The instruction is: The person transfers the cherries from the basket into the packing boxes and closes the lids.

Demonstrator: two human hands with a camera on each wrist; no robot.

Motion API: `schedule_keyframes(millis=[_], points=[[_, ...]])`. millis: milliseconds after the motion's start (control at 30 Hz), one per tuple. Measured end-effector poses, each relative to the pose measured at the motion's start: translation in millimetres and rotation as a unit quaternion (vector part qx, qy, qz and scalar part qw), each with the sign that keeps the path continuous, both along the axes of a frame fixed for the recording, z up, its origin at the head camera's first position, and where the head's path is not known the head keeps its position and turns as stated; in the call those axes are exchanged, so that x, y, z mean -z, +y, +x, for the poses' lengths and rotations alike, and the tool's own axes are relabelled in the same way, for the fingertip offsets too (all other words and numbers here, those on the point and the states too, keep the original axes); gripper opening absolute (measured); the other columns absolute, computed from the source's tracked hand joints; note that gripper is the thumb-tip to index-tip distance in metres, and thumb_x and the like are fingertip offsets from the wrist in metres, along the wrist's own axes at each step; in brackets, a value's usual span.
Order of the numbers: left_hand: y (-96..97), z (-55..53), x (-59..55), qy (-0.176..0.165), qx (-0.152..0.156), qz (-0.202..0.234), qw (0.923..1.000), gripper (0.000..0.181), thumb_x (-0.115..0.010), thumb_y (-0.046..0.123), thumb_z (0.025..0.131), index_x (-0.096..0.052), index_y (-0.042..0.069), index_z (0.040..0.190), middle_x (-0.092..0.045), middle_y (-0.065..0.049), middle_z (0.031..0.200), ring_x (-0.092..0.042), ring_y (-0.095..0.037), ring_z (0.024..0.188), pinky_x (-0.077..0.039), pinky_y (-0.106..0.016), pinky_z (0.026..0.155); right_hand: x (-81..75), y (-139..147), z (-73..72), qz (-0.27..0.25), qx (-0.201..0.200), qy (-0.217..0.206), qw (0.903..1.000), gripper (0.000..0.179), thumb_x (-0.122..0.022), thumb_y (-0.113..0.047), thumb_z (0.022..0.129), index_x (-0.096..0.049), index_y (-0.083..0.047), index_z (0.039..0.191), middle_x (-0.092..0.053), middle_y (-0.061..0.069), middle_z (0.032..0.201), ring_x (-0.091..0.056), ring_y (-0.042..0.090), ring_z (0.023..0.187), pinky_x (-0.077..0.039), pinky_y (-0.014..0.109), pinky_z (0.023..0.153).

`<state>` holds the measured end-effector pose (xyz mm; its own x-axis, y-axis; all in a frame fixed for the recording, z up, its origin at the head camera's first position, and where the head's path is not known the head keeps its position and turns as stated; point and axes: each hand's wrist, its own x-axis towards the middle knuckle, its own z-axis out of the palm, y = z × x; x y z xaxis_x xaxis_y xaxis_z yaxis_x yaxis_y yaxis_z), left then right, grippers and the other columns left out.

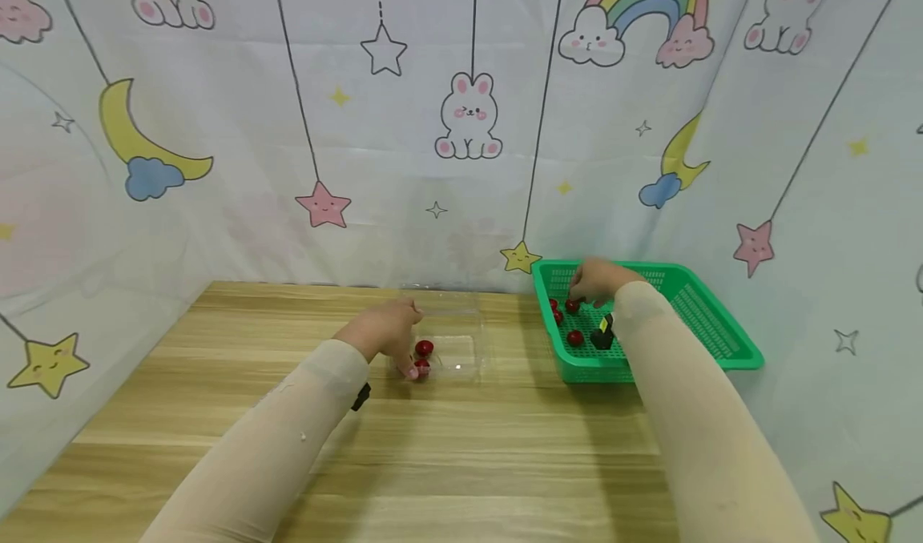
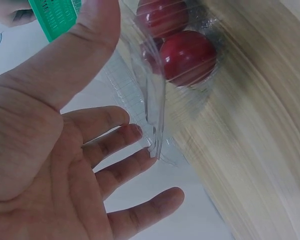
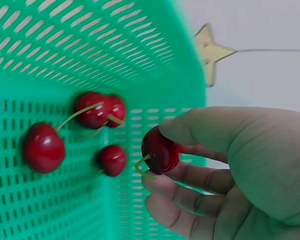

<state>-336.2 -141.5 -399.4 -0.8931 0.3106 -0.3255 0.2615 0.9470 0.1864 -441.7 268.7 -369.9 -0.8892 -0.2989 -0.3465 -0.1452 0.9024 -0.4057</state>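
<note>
Inside the green basket [image 1: 743, 360], my right hand [image 1: 600, 279] pinches a dark red cherry [image 3: 161, 150] between thumb and fingertips, its green stem hanging down. Several other cherries [image 3: 44, 147] lie on the basket floor around it. My left hand [image 1: 385, 331] is at the left side of a clear plastic box [image 1: 461, 352] with a raised lid. In the left wrist view its thumb [image 2: 74, 60] reaches over the box edge, and its fingers [image 2: 134, 215] are loosely extended, some fingertips at the clear wall. Red cherries [image 2: 190, 57] sit in the box near the thumb.
The box and basket stand on a wood-grain table [image 1: 469, 463], the basket to the right. A printed cloth [image 1: 404, 150] with stars, rabbits and moons hangs directly behind them. A small black object [image 1: 602, 336] shows by the right wrist.
</note>
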Motion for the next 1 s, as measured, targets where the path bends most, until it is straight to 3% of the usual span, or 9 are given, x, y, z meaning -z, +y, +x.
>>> schedule_keyframes(millis=[133, 233, 333, 400, 567, 800, 1000], points=[[-0.8, 0.0, 0.0, -0.003, -0.002, 0.001, 1.0000, 0.117, -0.107, 0.042, 0.079, -0.047, 0.008, 0.174, -0.035, -0.016, 0.185, -0.042, -0.044, 0.168, -0.044, -0.061, 0.134, -12.4, -12, 5.1, -0.005, -0.004, 0.037, 0.9993, 0.048, -0.063, -0.016, 0.110, -0.066, 0.008, 0.152, -0.077, 0.028, 0.133, -0.078, 0.045, 0.115, -0.069, 0.054, 0.098], [-1.4, -0.5, 0.0, -0.004, 0.000, -0.002, 1.0000, 0.117, -0.107, 0.042, 0.079, -0.047, 0.007, 0.174, -0.034, -0.017, 0.186, -0.040, -0.045, 0.168, -0.043, -0.062, 0.134, -21.1, -24, 10.0, -0.009, -0.002, 0.066, 0.9978, 0.054, -0.065, -0.019, 0.110, -0.060, 0.006, 0.158, -0.076, 0.026, 0.134, -0.077, 0.035, 0.098, -0.067, 0.050, 0.090], [-2.3, -1.3, 0.5, -0.003, 0.005, -0.006, 1.0000, 0.118, -0.106, 0.043, 0.080, -0.046, 0.007, 0.174, -0.033, -0.018, 0.186, -0.039, -0.045, 0.169, -0.042, -0.061, 0.135, -28.5, -39, 14.1, -0.026, 0.001, 0.079, 0.9965, 0.054, -0.067, -0.022, 0.111, -0.058, 0.004, 0.158, -0.074, 0.025, 0.137, -0.074, 0.027, 0.091, -0.065, 0.048, 0.090], [-2.7, -2.1, 0.9, -0.002, 0.009, -0.010, 0.9999, 0.119, -0.106, 0.045, 0.080, -0.045, 0.007, 0.175, -0.033, -0.019, 0.186, -0.038, -0.045, 0.170, -0.042, -0.062, 0.135, -31.9, -49, 16.7, -0.039, -0.003, 0.090, 0.9952, 0.051, -0.070, -0.024, 0.111, -0.062, 0.003, 0.154, -0.075, 0.024, 0.137, -0.077, 0.027, 0.092, -0.066, 0.047, 0.092], [-3.2, -3.9, 2.4, -0.003, 0.008, -0.008, 0.9999, 0.119, -0.106, 0.045, 0.080, -0.044, 0.007, 0.175, -0.033, -0.019, 0.186, -0.038, -0.046, 0.170, -0.042, -0.062, 0.135, -36.7, -77, 28.0, -0.036, -0.032, 0.124, 0.9911, 0.035, -0.076, -0.028, 0.109, -0.076, -0.004, 0.135, -0.079, 0.018, 0.132, -0.077, 0.034, 0.113, -0.064, 0.052, 0.102], [-2.5, -5.0, 5.3, -0.008, 0.007, -0.011, 0.9999, 0.121, -0.106, 0.046, 0.080, -0.043, 0.008, 0.176, -0.032, -0.019, 0.186, -0.037, -0.046, 0.170, -0.041, -0.063, 0.135, -24.0, -119, 43.0, -0.037, -0.077, 0.118, 0.9894, 0.024, -0.080, -0.028, 0.108, -0.083, -0.011, 0.124, -0.083, 0.009, 0.129, -0.075, 0.031, 0.122, -0.063, 0.051, 0.108], [-0.3, -8.1, 4.5, -0.011, 0.009, -0.015, 0.9998, 0.122, -0.105, 0.045, 0.080, -0.041, 0.007, 0.176, -0.028, -0.020, 0.188, -0.034, -0.047, 0.171, -0.039, -0.063, 0.136, -6.2, -152, 53.4, -0.043, -0.110, 0.097, 0.9883, 0.016, -0.080, -0.025, 0.108, -0.084, -0.013, 0.119, -0.082, 0.006, 0.126, -0.076, 0.027, 0.116, -0.065, 0.047, 0.102]])
